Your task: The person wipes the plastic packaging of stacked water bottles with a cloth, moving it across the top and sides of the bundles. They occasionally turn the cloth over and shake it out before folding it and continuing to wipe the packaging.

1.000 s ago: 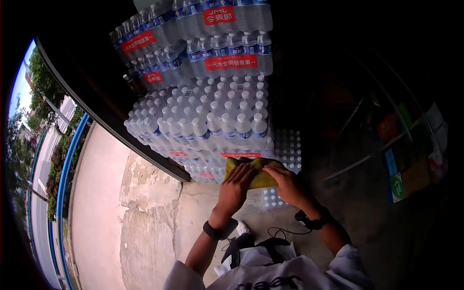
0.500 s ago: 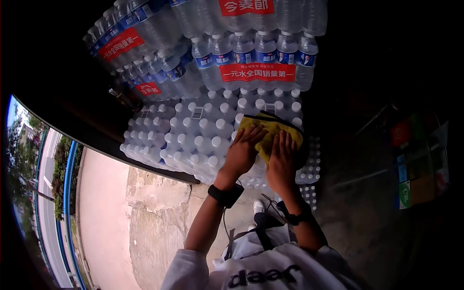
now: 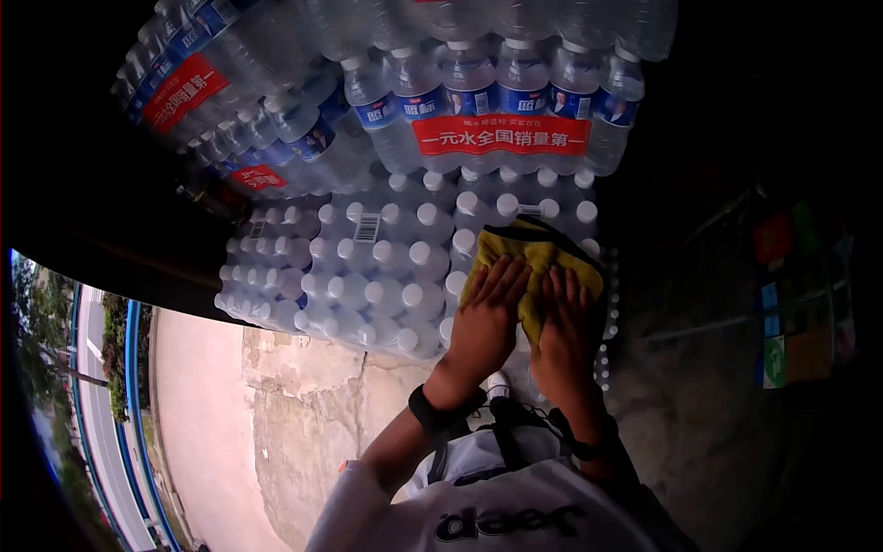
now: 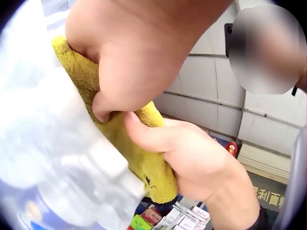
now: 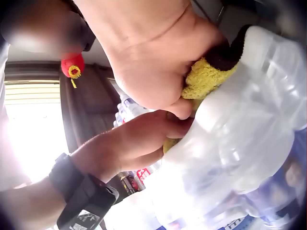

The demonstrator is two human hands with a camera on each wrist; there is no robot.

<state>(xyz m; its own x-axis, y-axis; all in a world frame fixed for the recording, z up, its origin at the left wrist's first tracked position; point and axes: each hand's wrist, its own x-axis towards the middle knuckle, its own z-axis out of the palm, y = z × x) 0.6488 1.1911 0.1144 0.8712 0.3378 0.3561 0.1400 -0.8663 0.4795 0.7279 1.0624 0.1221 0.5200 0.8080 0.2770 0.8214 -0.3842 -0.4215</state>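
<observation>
A yellow towel (image 3: 532, 241) with a dark edge lies over the near right corner of a pack of water bottles (image 3: 395, 248) wrapped in clear film. Side by side on it, my left hand (image 3: 487, 322) and right hand (image 3: 563, 336) press down with fingers extended and pointing away from me. In the left wrist view the towel (image 4: 72, 64) lies against the bottles, between them and both palms. The right wrist view shows my right hand (image 5: 148, 72) over the bunched towel (image 5: 211, 79), with the left hand (image 5: 129, 139) close beside it.
Further packs with red labels (image 3: 501, 136) are stacked higher at the back. Cracked concrete floor (image 3: 303, 405) lies at the lower left, with a road and a blue railing (image 3: 138, 368) beyond. Dim goods (image 3: 773, 359) stand at the right.
Both hands and the towel came up from in front of the stack onto the bottle caps, then shifted slightly right. The view moved closer to the bottles.
</observation>
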